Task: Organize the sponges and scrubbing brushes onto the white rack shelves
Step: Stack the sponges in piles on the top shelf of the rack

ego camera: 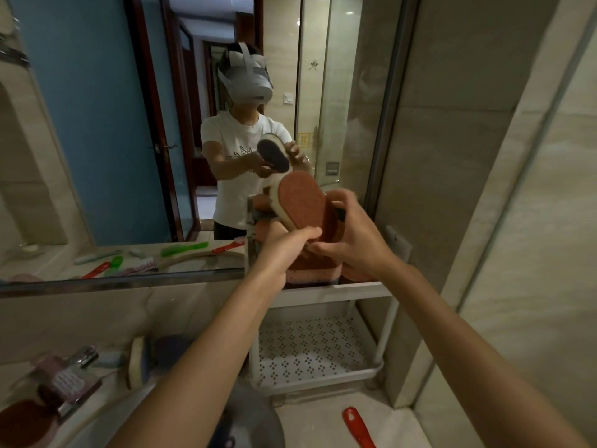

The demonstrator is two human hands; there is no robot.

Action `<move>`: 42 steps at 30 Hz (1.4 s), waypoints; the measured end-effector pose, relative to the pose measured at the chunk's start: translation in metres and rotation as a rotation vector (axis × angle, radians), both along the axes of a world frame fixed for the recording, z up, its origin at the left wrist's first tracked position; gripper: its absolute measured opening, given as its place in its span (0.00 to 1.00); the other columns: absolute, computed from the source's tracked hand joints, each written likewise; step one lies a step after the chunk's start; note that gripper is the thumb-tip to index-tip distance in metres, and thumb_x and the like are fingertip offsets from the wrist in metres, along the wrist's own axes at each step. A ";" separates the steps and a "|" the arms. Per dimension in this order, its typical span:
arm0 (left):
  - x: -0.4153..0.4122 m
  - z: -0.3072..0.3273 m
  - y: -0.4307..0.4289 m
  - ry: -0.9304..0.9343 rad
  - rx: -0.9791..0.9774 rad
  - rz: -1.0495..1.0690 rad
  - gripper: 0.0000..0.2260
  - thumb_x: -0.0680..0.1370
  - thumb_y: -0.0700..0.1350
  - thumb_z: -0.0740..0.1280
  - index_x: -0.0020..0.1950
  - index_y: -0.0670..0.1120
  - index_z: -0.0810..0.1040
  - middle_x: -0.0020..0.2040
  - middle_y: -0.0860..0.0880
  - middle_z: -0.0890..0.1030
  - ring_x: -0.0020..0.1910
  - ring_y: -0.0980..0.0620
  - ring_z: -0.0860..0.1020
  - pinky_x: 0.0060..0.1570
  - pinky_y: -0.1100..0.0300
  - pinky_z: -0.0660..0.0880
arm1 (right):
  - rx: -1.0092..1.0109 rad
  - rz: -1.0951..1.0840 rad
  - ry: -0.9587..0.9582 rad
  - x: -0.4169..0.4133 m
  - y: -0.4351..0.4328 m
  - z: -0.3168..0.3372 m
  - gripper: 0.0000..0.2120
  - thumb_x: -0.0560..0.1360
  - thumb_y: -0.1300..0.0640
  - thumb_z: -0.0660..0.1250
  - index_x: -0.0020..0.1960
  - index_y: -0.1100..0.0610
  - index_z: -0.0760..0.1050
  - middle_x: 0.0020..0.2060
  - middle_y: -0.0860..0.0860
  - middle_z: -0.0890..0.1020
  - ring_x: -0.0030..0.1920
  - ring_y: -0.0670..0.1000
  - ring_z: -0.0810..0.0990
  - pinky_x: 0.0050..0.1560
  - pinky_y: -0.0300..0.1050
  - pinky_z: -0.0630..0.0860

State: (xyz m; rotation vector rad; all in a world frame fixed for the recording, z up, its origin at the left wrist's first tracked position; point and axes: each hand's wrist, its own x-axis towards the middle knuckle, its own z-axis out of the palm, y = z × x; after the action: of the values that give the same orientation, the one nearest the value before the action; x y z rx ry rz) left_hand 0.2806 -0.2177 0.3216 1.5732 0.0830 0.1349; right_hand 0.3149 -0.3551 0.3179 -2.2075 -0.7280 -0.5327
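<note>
Two hands share one oval red sponge [302,202]: the left hand [284,244] pinches its near end, the right hand [355,240] clasps its right edge. Its long axis tilts up and away above stacked sponges [318,270] on the white rack [339,291] top shelf.

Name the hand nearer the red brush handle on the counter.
Right. The right hand is up at the rack, roughly above the red brush handle; the left hand, gripping the same red sponge, sits further left.

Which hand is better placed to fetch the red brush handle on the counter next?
Probably right: the red brush handle lies before the white rack, on the side of the right hand.
</note>
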 end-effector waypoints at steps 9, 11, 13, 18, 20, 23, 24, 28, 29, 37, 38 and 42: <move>0.012 -0.014 -0.011 -0.232 0.712 -0.012 0.14 0.77 0.46 0.64 0.62 0.44 0.75 0.61 0.47 0.76 0.61 0.50 0.74 0.57 0.58 0.71 | -0.211 -0.408 0.117 0.017 -0.059 -0.006 0.36 0.66 0.52 0.74 0.68 0.56 0.62 0.61 0.58 0.71 0.59 0.59 0.72 0.51 0.45 0.67; 0.014 -0.025 -0.012 -0.303 0.924 -0.039 0.16 0.78 0.45 0.63 0.65 0.45 0.73 0.66 0.46 0.73 0.66 0.48 0.70 0.64 0.56 0.67 | -0.324 -0.478 0.185 0.019 -0.068 -0.010 0.33 0.69 0.55 0.71 0.69 0.56 0.61 0.60 0.59 0.72 0.59 0.61 0.72 0.52 0.48 0.70; 0.018 -0.034 -0.015 -0.311 1.092 -0.092 0.18 0.78 0.46 0.62 0.69 0.46 0.70 0.71 0.46 0.68 0.71 0.48 0.64 0.70 0.55 0.60 | -0.442 -0.502 0.226 0.019 -0.071 -0.013 0.32 0.71 0.58 0.68 0.71 0.56 0.60 0.61 0.60 0.72 0.60 0.62 0.72 0.56 0.51 0.71; 0.022 -0.053 -0.014 -0.312 1.221 -0.087 0.20 0.78 0.47 0.61 0.70 0.49 0.68 0.72 0.47 0.67 0.70 0.48 0.65 0.69 0.55 0.59 | -0.534 -0.438 0.292 0.020 -0.071 -0.022 0.28 0.71 0.65 0.64 0.70 0.56 0.62 0.63 0.59 0.73 0.61 0.60 0.73 0.56 0.49 0.72; 0.023 -0.057 -0.013 -0.325 1.224 -0.068 0.20 0.78 0.47 0.61 0.71 0.49 0.67 0.72 0.47 0.67 0.70 0.48 0.65 0.68 0.56 0.58 | -0.539 -0.421 0.299 0.021 -0.070 -0.026 0.28 0.71 0.66 0.63 0.70 0.56 0.63 0.64 0.59 0.72 0.63 0.59 0.72 0.58 0.49 0.72; 0.025 -0.060 -0.013 -0.338 1.225 -0.054 0.20 0.79 0.47 0.61 0.71 0.49 0.67 0.71 0.48 0.68 0.69 0.48 0.65 0.68 0.56 0.58 | -0.541 -0.416 0.304 0.024 -0.070 -0.033 0.28 0.72 0.65 0.63 0.71 0.55 0.62 0.65 0.58 0.72 0.64 0.59 0.72 0.60 0.50 0.72; 0.025 -0.061 -0.013 -0.341 1.220 -0.049 0.20 0.79 0.48 0.61 0.70 0.49 0.67 0.71 0.48 0.68 0.69 0.48 0.65 0.68 0.56 0.58 | -0.544 -0.422 0.299 0.024 -0.070 -0.034 0.28 0.72 0.65 0.62 0.71 0.54 0.62 0.65 0.59 0.72 0.64 0.59 0.72 0.61 0.50 0.72; 0.024 -0.066 -0.012 -0.363 1.183 -0.029 0.19 0.79 0.47 0.61 0.70 0.49 0.68 0.71 0.47 0.68 0.69 0.47 0.65 0.68 0.56 0.56 | -0.514 -0.399 0.245 0.018 -0.066 -0.040 0.33 0.72 0.66 0.61 0.74 0.51 0.56 0.71 0.57 0.65 0.69 0.59 0.67 0.65 0.52 0.68; 0.024 -0.066 -0.012 -0.368 1.173 -0.025 0.19 0.79 0.47 0.61 0.70 0.49 0.68 0.71 0.47 0.68 0.69 0.47 0.65 0.68 0.56 0.56 | -0.493 -0.376 0.214 0.014 -0.064 -0.043 0.35 0.71 0.67 0.62 0.74 0.50 0.55 0.72 0.56 0.63 0.70 0.60 0.65 0.66 0.52 0.66; 0.023 -0.072 -0.013 -0.366 1.125 0.013 0.18 0.78 0.47 0.62 0.69 0.48 0.70 0.71 0.47 0.68 0.69 0.47 0.64 0.68 0.57 0.55 | -0.418 -0.361 0.006 -0.001 -0.054 -0.072 0.24 0.74 0.61 0.62 0.69 0.52 0.68 0.69 0.54 0.69 0.70 0.55 0.66 0.72 0.51 0.53; 0.022 -0.072 -0.014 -0.365 1.125 0.022 0.18 0.78 0.47 0.62 0.69 0.48 0.70 0.71 0.47 0.68 0.69 0.47 0.64 0.68 0.57 0.55 | -0.425 -0.372 0.000 -0.001 -0.053 -0.074 0.24 0.74 0.59 0.62 0.70 0.52 0.68 0.70 0.54 0.69 0.71 0.55 0.65 0.73 0.52 0.51; 0.022 -0.070 -0.015 -0.361 1.100 0.023 0.18 0.78 0.48 0.62 0.67 0.48 0.72 0.70 0.47 0.70 0.69 0.47 0.65 0.67 0.57 0.56 | -0.415 -0.379 0.043 -0.002 -0.051 -0.076 0.26 0.72 0.55 0.62 0.70 0.51 0.66 0.71 0.53 0.67 0.73 0.54 0.60 0.74 0.55 0.46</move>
State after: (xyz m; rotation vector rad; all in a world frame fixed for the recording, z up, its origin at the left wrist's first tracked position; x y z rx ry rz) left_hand 0.3027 -0.2332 0.2514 2.6093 -0.3103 0.5468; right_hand 0.3132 -0.4058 0.2420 -2.7628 -0.4218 -0.5533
